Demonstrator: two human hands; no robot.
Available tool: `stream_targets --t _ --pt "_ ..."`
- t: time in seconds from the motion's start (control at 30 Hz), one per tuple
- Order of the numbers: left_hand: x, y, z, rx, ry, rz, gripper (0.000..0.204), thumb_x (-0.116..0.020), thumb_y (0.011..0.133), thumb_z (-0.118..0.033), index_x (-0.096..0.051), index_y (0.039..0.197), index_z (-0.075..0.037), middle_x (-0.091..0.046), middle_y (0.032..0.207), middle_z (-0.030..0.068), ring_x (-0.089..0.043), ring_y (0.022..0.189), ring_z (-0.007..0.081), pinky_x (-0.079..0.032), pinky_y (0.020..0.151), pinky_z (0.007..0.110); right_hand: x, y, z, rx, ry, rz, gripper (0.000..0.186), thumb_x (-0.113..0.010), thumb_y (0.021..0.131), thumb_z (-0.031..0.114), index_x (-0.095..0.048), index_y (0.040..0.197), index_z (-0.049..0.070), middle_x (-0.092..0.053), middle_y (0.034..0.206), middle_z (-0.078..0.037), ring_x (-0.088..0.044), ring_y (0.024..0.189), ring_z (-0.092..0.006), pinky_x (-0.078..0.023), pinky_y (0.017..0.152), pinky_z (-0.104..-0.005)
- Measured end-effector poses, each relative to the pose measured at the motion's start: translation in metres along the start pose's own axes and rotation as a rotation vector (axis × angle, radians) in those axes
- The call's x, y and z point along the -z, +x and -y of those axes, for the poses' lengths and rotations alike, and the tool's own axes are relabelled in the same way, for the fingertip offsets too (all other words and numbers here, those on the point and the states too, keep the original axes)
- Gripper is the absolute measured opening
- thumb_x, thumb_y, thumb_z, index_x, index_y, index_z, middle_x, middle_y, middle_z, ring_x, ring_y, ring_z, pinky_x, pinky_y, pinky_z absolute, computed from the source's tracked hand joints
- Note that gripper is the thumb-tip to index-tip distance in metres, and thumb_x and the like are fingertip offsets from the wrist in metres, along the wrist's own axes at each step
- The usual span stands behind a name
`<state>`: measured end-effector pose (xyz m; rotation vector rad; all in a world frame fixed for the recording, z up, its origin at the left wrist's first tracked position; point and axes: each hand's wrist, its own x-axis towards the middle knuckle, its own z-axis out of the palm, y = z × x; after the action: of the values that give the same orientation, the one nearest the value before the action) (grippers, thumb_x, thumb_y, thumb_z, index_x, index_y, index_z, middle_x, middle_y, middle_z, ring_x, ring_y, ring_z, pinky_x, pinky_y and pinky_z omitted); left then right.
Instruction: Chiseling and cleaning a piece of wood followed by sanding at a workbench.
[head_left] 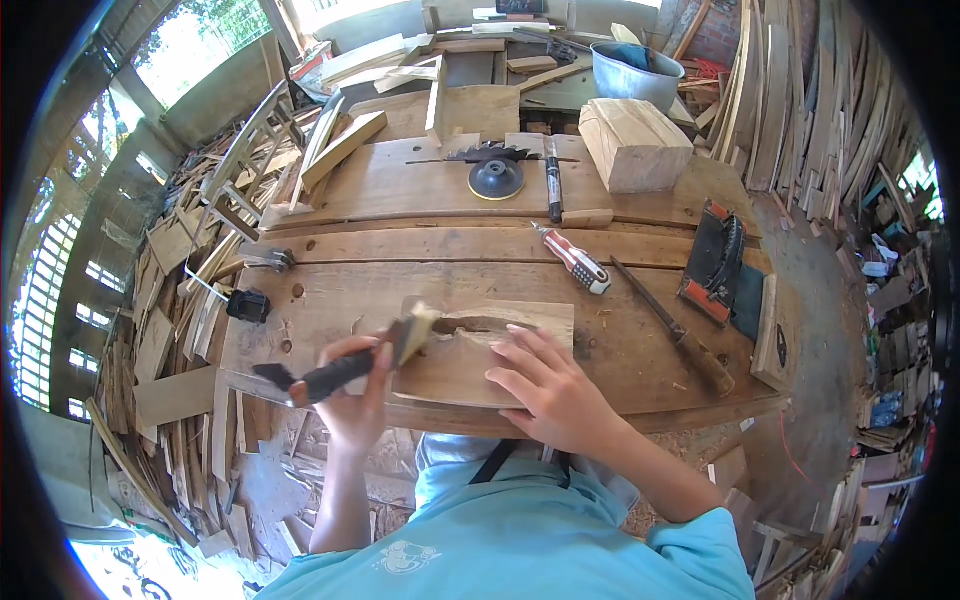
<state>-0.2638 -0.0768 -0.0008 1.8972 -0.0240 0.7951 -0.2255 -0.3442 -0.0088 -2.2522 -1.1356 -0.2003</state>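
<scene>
My left hand is closed around the dark handle of a brush with pale bristles, smeared a little by motion. The bristle end is over the left part of a light wooden board, beside a dark, ragged hollow in its face. My right hand rests on the board's right side, fingers stretched out and slightly apart, holding nothing. The board lies flat near the front edge of the workbench.
To the board's right are a screwdriver, a wooden-handled file and a black-and-orange tool. Farther back stand a saw blade with a black disc, a marker, a wood block and a metal bucket. Scrap wood piles up left.
</scene>
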Motion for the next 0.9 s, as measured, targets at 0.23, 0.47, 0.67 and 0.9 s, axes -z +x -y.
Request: stream_targets --t 0.23,0.47,0.67,0.9 --pt "-0.022 0.033 0.002 0.094 0.066 0.282 0.009 -0.075 0.084 0.006 -0.075 0.093 0.004 -0.078 0.09 0.0102 -0.074 0.085 0.0145 -0.057 0.079 0.028 0.003 -0.001 -0.018 -0.12 0.098 -0.091 0.059 -0.091 0.067 0.028 -0.067 0.118 0.012 -0.054 0.145 -0.015 -0.044 0.142 -0.0362 -0.025 0.122 -0.0565" --pt "-0.021 0.056 0.018 0.041 0.306 0.109 0.014 -0.078 0.085 0.003 -0.075 0.099 0.003 -0.077 0.091 0.0099 -0.074 0.084 0.0148 -0.058 0.079 0.028 0.0 -0.002 -0.023 -0.162 0.172 -0.085 0.056 -0.091 0.066 0.03 -0.069 0.115 0.013 -0.057 0.144 -0.013 -0.048 0.14 -0.0348 -0.027 0.121 -0.0547" --pt "-0.048 0.034 0.002 0.169 0.004 0.284 0.018 -0.076 0.086 0.005 -0.073 0.103 0.002 -0.076 0.096 0.0107 -0.071 0.089 0.0157 -0.056 0.083 0.029 0.004 -0.001 -0.024 -0.155 0.187 -0.044 0.062 -0.09 0.065 0.027 -0.067 0.12 0.011 -0.052 0.148 -0.014 -0.043 0.143 -0.0342 -0.029 0.12 -0.0551" --pt "-0.024 0.073 0.015 -0.188 0.44 0.274 0.016 -0.077 0.083 0.005 -0.076 0.099 0.001 -0.078 0.094 0.0084 -0.075 0.081 0.0173 -0.059 0.075 0.028 0.004 -0.001 -0.026 -0.153 0.238 -0.07 0.059 -0.089 0.066 0.026 -0.067 0.119 0.01 -0.052 0.149 -0.014 -0.043 0.143 -0.0346 -0.028 0.12 -0.0548"
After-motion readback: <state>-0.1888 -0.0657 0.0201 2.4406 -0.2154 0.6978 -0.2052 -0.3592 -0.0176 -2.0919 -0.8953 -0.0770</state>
